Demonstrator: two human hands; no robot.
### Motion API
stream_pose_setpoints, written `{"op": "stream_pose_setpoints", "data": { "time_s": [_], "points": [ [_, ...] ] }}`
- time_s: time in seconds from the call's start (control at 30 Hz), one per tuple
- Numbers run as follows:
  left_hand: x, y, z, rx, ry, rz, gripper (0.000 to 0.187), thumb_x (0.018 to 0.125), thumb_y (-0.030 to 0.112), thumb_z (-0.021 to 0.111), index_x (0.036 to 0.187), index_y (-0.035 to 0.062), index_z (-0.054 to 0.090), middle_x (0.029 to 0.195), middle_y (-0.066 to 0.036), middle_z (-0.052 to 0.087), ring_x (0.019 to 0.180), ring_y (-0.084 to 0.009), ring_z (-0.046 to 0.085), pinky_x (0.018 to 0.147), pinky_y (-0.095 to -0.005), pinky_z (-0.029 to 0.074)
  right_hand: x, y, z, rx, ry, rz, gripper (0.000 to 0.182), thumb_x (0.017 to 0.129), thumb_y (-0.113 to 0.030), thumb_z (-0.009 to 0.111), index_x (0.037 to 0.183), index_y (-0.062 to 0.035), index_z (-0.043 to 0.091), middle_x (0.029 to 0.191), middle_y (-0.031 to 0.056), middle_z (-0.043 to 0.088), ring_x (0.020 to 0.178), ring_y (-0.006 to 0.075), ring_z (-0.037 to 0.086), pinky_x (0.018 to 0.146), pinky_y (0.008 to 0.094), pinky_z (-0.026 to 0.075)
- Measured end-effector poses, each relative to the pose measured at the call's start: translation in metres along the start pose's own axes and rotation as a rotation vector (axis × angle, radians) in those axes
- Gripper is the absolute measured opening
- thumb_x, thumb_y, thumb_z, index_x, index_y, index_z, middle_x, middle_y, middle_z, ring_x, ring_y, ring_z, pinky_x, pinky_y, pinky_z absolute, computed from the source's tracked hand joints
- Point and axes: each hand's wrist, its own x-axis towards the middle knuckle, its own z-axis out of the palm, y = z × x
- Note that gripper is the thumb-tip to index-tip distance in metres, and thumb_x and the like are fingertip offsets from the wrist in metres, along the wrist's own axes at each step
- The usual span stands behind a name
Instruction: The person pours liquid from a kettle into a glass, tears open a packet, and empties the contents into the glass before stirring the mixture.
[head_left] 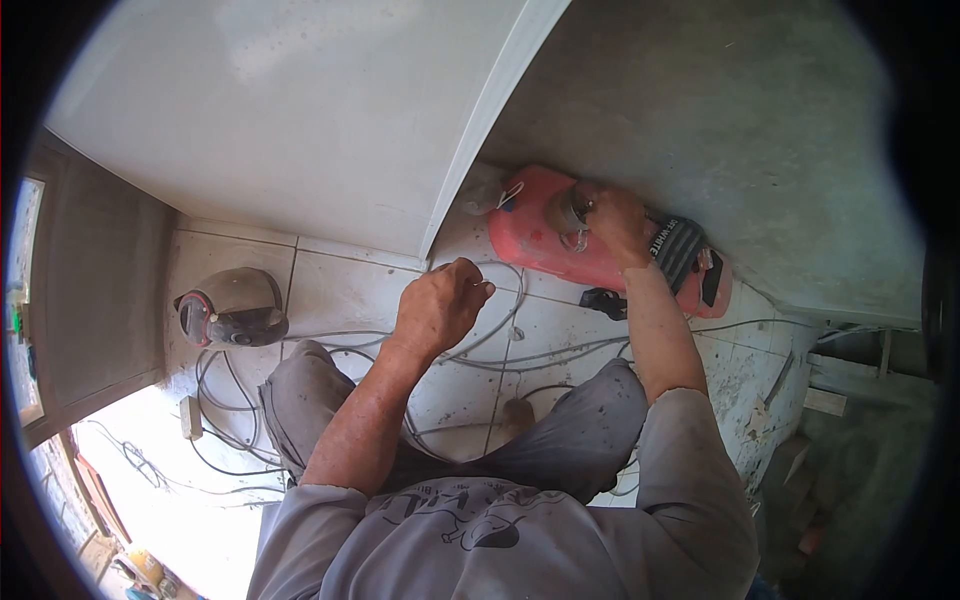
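Head view looks straight down on a person crouched on a tiled floor (pixel 340 280), grey trousers and grey shirt filling the bottom of the frame. At about 1 o'clock from the knees lies a red container (pixel 545 240) against the foot of a grey wall (pixel 720 120), with a dark strap (pixel 680 250) printed in white letters across its right end. The right hand (pixel 612 222) rests on top of the red container, fingers closed around a round metal cap (pixel 568 210) on its upper face; that grip is narrow and holding the cap. The left hand (pixel 438 308) hovers above the floor at roughly 11 o'clock from the knees, curled into a loose fist with the fingertips pinched together; whether anything thin sits between them I cannot tell. Grey cables (pixel 500 350) loop across the tiles beneath both arms. At 9 o'clock a dark rounded helmet-like object (pixel 232 306) sits on the floor beside a brown door (pixel 95 300). A white panel (pixel 300 110) leans overhead at 12 o'clock
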Motion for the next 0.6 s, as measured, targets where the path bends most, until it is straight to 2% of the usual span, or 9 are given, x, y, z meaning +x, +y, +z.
{"op": "stream_pose_setpoints", "data": {
  "time_s": [0.07,0.1,0.2,0.27,0.37,0.4,0.47,0.6],
  "points": [
    [0.0,0.0,0.0,0.001,-0.009,-0.008,0.027,0.088,0.031,0.062,0.09,0.0043,0.063,0.079,-0.016,0.068,0.075,-0.0361,0.065,0.068,-0.045,0.051,0.002,0.0,0.006,0.036,-0.142,-0.055,0.018,0.075,-0.018,0.062,0.088,-0.0157,0.074,0.087,0.0157,0.069,0.083,0.0369,0.066,0.076,0.0443,0.052],
    [0.0,0.0,0.001,0.005,-0.004,0.001,0.027,0.088,0.031,0.062,0.09,0.0043,0.063,0.079,-0.016,0.068,0.075,-0.0361,0.065,0.068,-0.045,0.051,0.003,-0.003,0.004,0.037,-0.143,-0.054,0.018,0.075,-0.018,0.062,0.088,-0.0157,0.074,0.087,0.0157,0.069,0.083,0.0369,0.066,0.076,0.0443,0.052],
    [0.0,0.0,0.001,0.014,-0.006,0.003,0.026,0.088,0.031,0.062,0.09,0.0044,0.063,0.079,-0.016,0.067,0.075,-0.0361,0.065,0.068,-0.045,0.051,0.005,-0.005,0.003,0.187,-0.06,-0.056,0.018,0.075,-0.017,0.063,0.088,-0.0128,0.073,0.086,0.0153,0.069,0.083,0.0368,0.066,0.075,0.0448,0.052],
    [-0.001,0.0,0.0,0.018,-0.011,0.0,0.026,0.088,0.031,0.062,0.09,0.0044,0.063,0.079,-0.016,0.067,0.075,-0.0361,0.065,0.068,-0.045,0.051,0.007,0.005,0.006,0.176,0.067,-0.056,0.024,0.078,-0.019,0.064,0.099,-0.0104,0.071,0.087,0.02,0.068,0.084,0.0393,0.065,0.076,0.0468,0.051],
    [-0.001,0.001,0.0,0.008,-0.003,0.003,0.026,0.088,0.031,0.062,0.09,0.0044,0.063,0.079,-0.017,0.067,0.076,-0.0363,0.065,0.069,-0.0452,0.051,0.004,0.008,0.0,0.04,0.056,0.014,0.027,0.075,-0.015,0.066,0.101,-0.0105,0.07,0.087,0.0203,0.068,0.083,0.0397,0.065,0.075,0.0474,0.05],
    [-0.001,0.0,0.001,0.004,-0.004,0.006,0.027,0.088,0.031,0.062,0.09,0.0043,0.063,0.08,-0.017,0.067,0.076,-0.0363,0.065,0.069,-0.0452,0.051,0.003,0.009,0.0,0.039,0.056,0.013,0.027,0.075,-0.015,0.066,0.101,-0.0105,0.07,0.087,0.0203,0.068,0.083,0.0397,0.065,0.075,0.0474,0.05],
    [-0.001,-0.001,0.002,0.002,-0.006,0.011,0.027,0.088,0.031,0.062,0.09,0.0042,0.063,0.08,-0.017,0.067,0.076,-0.0364,0.065,0.069,-0.0452,0.051,0.0,0.009,0.001,-0.007,0.095,-0.026,0.02,0.073,-0.009,0.062,0.091,-0.0107,0.072,0.085,0.0178,0.069,0.083,0.0377,0.066,0.075,0.0478,0.052],
    [-0.001,0.0,0.001,0.011,-0.03,-0.01,0.028,0.088,0.032,0.062,0.09,0.0041,0.063,0.081,-0.017,0.068,0.077,-0.0363,0.065,0.069,-0.0452,0.051,0.004,0.012,0.017,0.046,0.074,-0.133,0.02,0.073,-0.008,0.062,0.09,-0.0094,0.071,0.087,0.0178,0.069,0.082,0.0381,0.066,0.074,0.0481,0.052]
  ]
}}
